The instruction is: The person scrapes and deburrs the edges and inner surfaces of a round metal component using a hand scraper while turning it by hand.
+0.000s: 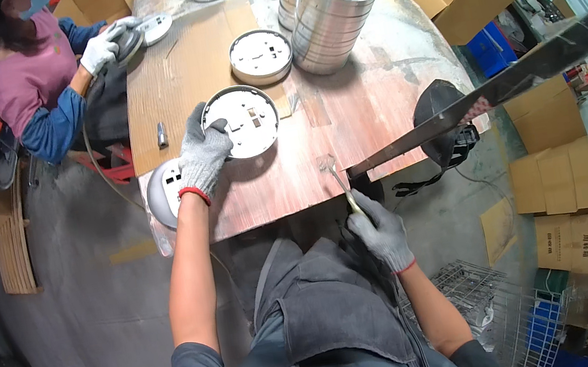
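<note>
My left hand (pixel 204 156), in a grey knit glove with a red cuff, grips the left edge of a round metal pan (pixel 245 123). The pan's white inner face, with small cutouts and raised bits, is tilted up toward me above the table. In my right hand (pixel 380 231), also gloved, is a thin tool (pixel 349 194) with a pale handle and a slim metal shaft; its small head lies over the table's near edge and is too small to identify. Beneath my left wrist a grey domed round piece (pixel 162 194) is partly hidden. Another pan (pixel 261 55) lies beyond.
Stacked round pans (pixel 334 17) stand at the table's far right. A long metal bar (pixel 510 81) slants in from the right, above a black cap-like item (pixel 441 112). A co-worker (pixel 35 79) handles a round piece at the left. Cardboard boxes (pixel 580 171) line the right side.
</note>
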Tool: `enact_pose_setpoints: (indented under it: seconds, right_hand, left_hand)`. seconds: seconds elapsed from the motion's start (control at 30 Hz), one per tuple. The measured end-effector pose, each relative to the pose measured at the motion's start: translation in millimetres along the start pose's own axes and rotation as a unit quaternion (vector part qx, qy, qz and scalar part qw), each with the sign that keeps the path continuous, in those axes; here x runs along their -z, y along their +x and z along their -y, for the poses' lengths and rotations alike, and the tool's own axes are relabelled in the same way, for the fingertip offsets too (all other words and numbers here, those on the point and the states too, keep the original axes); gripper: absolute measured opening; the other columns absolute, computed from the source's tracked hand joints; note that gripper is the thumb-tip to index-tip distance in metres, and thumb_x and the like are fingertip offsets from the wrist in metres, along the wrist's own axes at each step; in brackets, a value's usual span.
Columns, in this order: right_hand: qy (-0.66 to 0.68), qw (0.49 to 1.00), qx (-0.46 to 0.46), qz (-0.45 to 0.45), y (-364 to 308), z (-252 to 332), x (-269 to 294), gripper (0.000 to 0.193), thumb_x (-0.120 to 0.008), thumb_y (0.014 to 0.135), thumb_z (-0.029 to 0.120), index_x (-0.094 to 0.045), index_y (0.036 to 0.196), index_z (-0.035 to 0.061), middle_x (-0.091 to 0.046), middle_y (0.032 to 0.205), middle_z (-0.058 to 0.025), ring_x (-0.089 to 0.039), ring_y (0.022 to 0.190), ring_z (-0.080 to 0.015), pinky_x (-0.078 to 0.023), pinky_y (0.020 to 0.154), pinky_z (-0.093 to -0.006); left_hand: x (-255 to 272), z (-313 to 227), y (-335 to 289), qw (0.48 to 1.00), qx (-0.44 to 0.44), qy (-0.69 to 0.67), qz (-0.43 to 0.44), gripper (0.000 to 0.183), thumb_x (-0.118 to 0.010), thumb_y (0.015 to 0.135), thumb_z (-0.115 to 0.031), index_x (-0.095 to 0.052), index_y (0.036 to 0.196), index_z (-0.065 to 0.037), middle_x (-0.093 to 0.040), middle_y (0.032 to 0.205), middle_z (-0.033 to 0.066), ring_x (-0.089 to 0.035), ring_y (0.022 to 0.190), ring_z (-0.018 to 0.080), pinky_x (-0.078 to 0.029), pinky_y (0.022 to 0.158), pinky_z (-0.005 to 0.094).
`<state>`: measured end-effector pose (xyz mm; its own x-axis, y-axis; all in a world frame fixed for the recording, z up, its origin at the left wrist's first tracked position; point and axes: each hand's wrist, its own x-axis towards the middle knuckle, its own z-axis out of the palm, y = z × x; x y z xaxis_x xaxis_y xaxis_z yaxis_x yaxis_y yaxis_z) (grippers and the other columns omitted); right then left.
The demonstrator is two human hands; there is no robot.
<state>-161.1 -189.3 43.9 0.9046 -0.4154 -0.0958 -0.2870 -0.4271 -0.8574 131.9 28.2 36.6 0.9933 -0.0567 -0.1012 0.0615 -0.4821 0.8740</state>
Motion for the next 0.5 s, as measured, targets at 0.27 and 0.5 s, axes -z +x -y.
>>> enact_pose_setpoints:
  seconds: [0.27,0.5]
  right_hand:
    - [-0.004,0.994,-0.015,-0.104,-55.4,-64.4,15.9,0.045,-0.073,0.09,0.017,-0.066,0.133,0.0039,-0.073,0.122,-0.0174,-0.072,0.111,-0.0255,-0.056,0.093,-0.0354]
    - [-0.009,0.991,-0.02,-0.13,-62.3,-70.4,17.0,0.046,-0.073,0.09,0.017,-0.065,0.134,0.005,-0.073,0.12,-0.0171,-0.073,0.109,-0.0268,-0.056,0.092,-0.0345]
  left_hand:
    - [-12.9,-31.3,28.7,0.999,-0.034,-0.036,-0.023,0.053,-0.057,0.093,-0.017,-0.052,0.144,-0.004,-0.073,0.11,0.0164,-0.072,0.101,0.0237,-0.058,0.077,0.0341]
    - [-53.3,-64.2,69.3,0.974,0.005,-0.216,-0.06,0.063,-0.061,0.091,-0.015,-0.042,0.151,-0.008,-0.067,0.119,0.0143,-0.07,0.09,0.0203,-0.059,0.067,0.0309]
